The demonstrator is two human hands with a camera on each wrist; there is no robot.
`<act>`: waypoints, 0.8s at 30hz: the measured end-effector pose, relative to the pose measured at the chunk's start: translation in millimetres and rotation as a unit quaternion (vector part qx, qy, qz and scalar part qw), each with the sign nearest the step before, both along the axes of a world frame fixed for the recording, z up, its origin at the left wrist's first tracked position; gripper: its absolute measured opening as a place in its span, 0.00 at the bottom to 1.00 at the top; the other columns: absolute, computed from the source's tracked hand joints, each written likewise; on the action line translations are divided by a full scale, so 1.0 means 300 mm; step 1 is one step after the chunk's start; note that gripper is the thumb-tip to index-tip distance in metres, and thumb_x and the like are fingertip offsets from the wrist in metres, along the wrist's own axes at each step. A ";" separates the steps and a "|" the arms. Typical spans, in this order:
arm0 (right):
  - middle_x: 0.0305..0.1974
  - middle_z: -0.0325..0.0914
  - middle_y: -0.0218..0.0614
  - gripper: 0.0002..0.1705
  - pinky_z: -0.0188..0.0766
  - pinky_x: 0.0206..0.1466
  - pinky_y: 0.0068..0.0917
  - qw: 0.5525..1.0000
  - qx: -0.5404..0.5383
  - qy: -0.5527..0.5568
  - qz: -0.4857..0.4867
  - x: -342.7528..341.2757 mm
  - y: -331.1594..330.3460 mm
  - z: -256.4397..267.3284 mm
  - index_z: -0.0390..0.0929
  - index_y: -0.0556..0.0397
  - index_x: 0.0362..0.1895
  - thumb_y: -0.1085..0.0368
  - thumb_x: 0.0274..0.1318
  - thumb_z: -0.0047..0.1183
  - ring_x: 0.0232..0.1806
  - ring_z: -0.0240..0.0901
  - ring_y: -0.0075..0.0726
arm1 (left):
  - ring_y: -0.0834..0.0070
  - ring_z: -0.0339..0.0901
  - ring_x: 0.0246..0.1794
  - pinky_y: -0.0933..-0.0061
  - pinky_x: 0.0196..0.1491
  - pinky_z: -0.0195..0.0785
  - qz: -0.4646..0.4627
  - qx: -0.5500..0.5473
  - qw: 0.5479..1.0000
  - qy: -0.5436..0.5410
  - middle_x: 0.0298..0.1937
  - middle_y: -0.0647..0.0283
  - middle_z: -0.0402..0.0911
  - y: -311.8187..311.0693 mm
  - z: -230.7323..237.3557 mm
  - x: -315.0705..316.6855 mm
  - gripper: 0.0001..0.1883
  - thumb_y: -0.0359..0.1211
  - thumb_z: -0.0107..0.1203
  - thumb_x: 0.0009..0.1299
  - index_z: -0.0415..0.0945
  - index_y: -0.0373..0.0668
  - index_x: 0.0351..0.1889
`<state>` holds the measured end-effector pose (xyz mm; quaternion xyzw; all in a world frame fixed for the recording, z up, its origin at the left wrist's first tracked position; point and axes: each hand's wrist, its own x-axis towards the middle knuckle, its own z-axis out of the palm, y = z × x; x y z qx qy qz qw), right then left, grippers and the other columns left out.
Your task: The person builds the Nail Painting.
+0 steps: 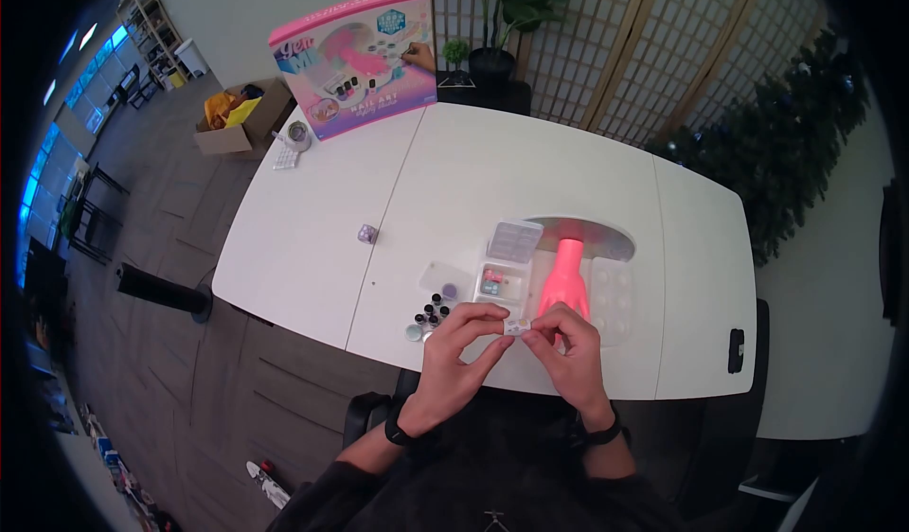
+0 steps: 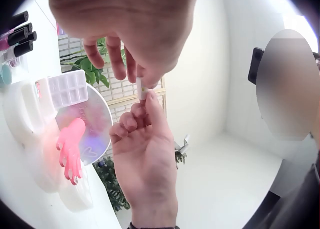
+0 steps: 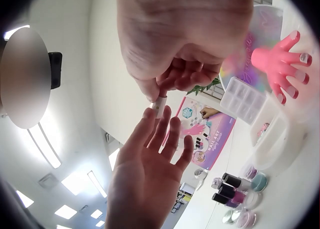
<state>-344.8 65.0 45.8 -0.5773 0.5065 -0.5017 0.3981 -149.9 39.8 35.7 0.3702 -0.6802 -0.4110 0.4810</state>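
Note:
Both hands meet over the table's front edge around a small white strip [image 1: 517,327] with a faint printed pattern. My left hand [image 1: 456,357] pinches its left end between thumb and fingertips. At the other end, my right hand [image 1: 571,354] pinches it the same way. The left wrist view shows the strip [image 2: 142,88] upright between the fingertips, its ends covered by them. Just beyond the hands, a pink model hand [image 1: 566,272] lies with its fingers toward me; one of its nails [image 3: 303,58] looks silvery.
Left of the model hand is a white tray [image 1: 516,286] with a clear compartment lid [image 1: 516,240]. Several black-capped polish bottles [image 1: 434,312] and small pots [image 1: 414,332] cluster beside my left hand. A nail art box [image 1: 355,63] stands at the back left; a black object [image 1: 736,350] lies far right.

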 end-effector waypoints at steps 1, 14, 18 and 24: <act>0.34 0.73 0.29 0.06 0.64 0.42 0.24 1.000 -0.001 0.010 0.003 -0.003 0.003 -0.001 0.82 0.59 0.39 0.74 0.66 0.68 0.35 0.67 0.22 | 0.67 0.83 0.59 0.68 0.61 0.75 0.006 0.013 1.000 0.009 0.58 0.58 0.85 0.005 -0.014 -0.004 0.08 0.22 0.70 0.72 0.88 0.36 0.47; 0.41 0.83 0.33 0.12 0.76 0.46 0.28 0.999 0.026 0.037 0.005 -0.065 -0.024 0.032 0.81 0.57 0.49 0.68 0.68 0.70 0.40 0.80 0.27 | 0.68 0.82 0.57 0.67 0.59 0.75 -0.030 0.051 0.998 0.014 0.55 0.61 0.81 -0.016 -0.065 0.000 0.07 0.23 0.73 0.70 0.89 0.39 0.44; 0.43 0.86 0.34 0.14 0.79 0.50 0.31 0.980 0.113 0.082 0.145 -0.123 -0.072 0.074 0.81 0.57 0.51 0.64 0.71 0.68 0.43 0.84 0.29 | 0.65 0.83 0.55 0.64 0.57 0.77 -0.028 -0.020 0.999 -0.020 0.54 0.60 0.81 -0.039 -0.100 -0.005 0.07 0.24 0.73 0.69 0.89 0.40 0.44; 0.33 0.85 0.39 0.13 0.79 0.45 0.35 0.956 0.132 0.191 0.177 -0.121 -0.143 0.067 0.83 0.59 0.48 0.62 0.72 0.66 0.37 0.85 0.35 | 0.63 0.85 0.53 0.64 0.54 0.79 0.007 -0.100 0.989 -0.107 0.58 0.57 0.83 -0.038 -0.122 0.002 0.10 0.23 0.73 0.69 0.90 0.40 0.48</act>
